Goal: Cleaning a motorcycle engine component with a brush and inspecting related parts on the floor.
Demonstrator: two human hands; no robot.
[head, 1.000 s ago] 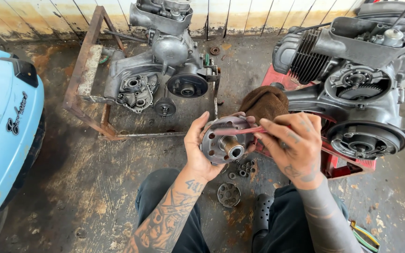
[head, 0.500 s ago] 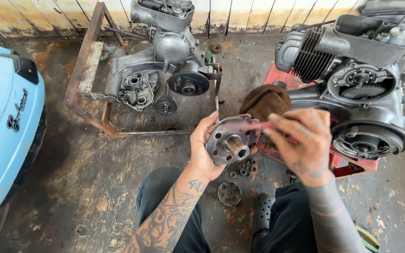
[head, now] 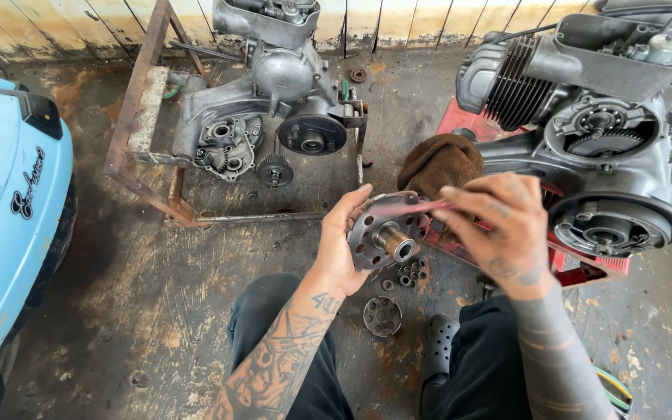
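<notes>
Two hands on one round metal hub

Two engines on the concrete floor [head: 118, 303]: one engine in a rusty frame [head: 274, 101], one grey engine on a red stand [head: 585, 148]. One brown rag [head: 439, 163] against the latter. Left hand [head: 345, 241] clasped round the round metal hub [head: 386, 231], held up above the knees. Right hand [head: 507, 225] pinching a pink strip [head: 410, 206] laid over the hub's rim. One small perforated disc [head: 382, 316] on the floor below. Since half a second ago: hub barely moved, right hand shifted a little.
</notes>
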